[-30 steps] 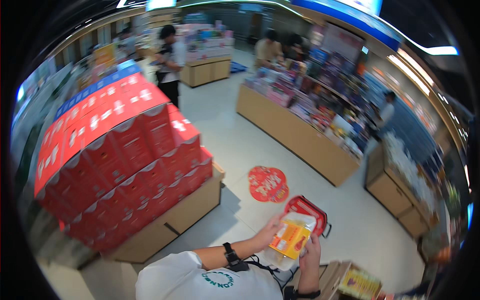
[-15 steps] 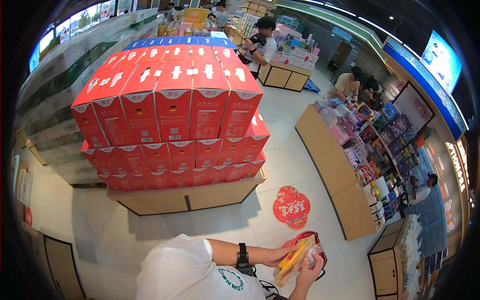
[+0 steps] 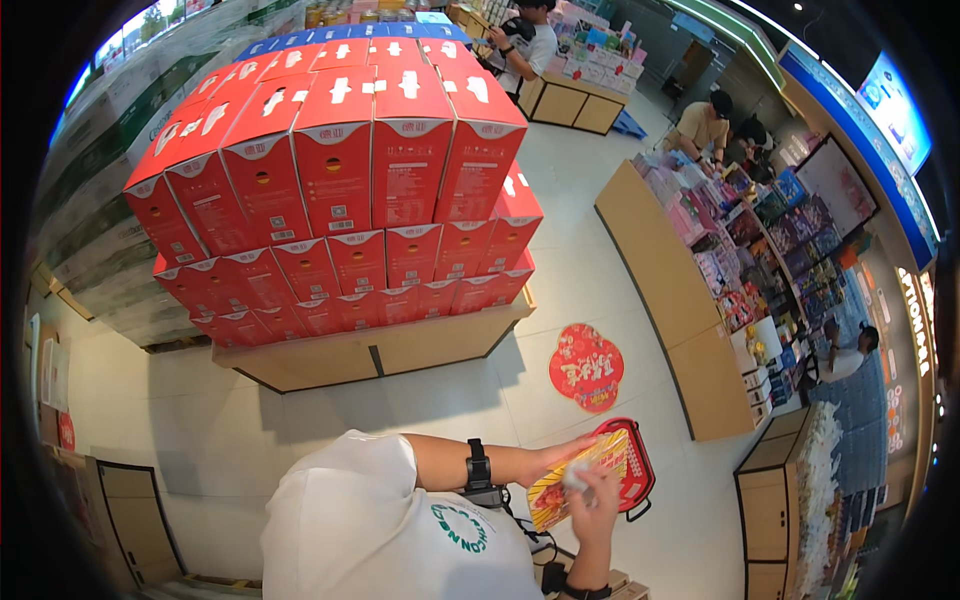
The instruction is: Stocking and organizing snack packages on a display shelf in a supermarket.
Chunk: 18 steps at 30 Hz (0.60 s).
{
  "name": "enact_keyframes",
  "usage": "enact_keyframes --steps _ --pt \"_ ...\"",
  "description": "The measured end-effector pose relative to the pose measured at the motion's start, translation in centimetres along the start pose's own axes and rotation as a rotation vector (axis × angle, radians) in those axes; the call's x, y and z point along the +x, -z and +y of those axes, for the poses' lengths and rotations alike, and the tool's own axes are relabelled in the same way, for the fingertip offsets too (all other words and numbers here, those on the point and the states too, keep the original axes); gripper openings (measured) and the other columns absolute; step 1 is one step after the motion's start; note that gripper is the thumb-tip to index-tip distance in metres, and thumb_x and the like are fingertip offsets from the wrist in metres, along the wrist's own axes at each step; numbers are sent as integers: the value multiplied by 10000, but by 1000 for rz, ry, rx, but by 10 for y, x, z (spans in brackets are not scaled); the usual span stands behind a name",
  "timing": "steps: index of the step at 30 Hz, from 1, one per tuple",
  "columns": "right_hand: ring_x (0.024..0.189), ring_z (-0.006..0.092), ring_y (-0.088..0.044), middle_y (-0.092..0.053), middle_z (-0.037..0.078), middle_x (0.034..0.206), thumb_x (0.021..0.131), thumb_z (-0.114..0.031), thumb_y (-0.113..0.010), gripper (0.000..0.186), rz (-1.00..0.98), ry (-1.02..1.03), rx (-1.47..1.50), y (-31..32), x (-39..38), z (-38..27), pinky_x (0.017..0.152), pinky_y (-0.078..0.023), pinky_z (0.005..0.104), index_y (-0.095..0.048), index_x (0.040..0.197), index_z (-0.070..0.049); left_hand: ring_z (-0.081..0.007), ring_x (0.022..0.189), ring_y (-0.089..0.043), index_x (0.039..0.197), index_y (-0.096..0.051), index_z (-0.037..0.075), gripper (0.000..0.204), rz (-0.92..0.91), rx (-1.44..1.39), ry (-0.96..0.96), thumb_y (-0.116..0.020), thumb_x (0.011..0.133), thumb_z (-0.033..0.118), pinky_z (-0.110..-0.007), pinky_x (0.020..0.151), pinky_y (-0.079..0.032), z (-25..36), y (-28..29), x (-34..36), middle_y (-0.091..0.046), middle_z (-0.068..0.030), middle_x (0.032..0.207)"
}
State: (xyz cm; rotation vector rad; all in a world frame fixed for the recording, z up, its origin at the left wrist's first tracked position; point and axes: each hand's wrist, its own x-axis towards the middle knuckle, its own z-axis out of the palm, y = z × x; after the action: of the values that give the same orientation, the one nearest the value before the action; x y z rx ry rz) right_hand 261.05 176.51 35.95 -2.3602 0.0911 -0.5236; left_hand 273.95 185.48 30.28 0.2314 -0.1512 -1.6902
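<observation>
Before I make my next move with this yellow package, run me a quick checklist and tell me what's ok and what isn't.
1. Left hand on the yellow package: ok, it holds the package at one side.
2. Right hand free: cannot tell; a blurred whitish thing shows at its fingers, in front of the package.
3. Red basket in view: ok, beyond the package, near the red floor sticker.
4. Whole basket visible: not ok, the package overlaps part of it.
5. Red boxes standing in order: ok, stacked in tiers on the wooden stand.
</observation>
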Motion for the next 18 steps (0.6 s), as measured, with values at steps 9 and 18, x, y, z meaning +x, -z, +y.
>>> enact_keyframes --steps 9,18 --pt "959 272 -537 -550 137 998 774 -51 -583 285 331 -405 88 5 -7 59 837 -429 350 -560 1053 3 -239 1096 -570 1359 -420 90 587 -31 -85 -311 -320 969 517 -385 961 -445 3 -1 16 -538 -97 1292" --pt "911 279 -567 -576 156 963 738 -49 -597 258 107 -413 211 -23 -29 4 841 -446 346 -562 985 15 -273 1090 -570 1381 -394 97 619 95 -202 -486 -337 951 540 -421 944 -454 9 32 26 -536 -131 1285"
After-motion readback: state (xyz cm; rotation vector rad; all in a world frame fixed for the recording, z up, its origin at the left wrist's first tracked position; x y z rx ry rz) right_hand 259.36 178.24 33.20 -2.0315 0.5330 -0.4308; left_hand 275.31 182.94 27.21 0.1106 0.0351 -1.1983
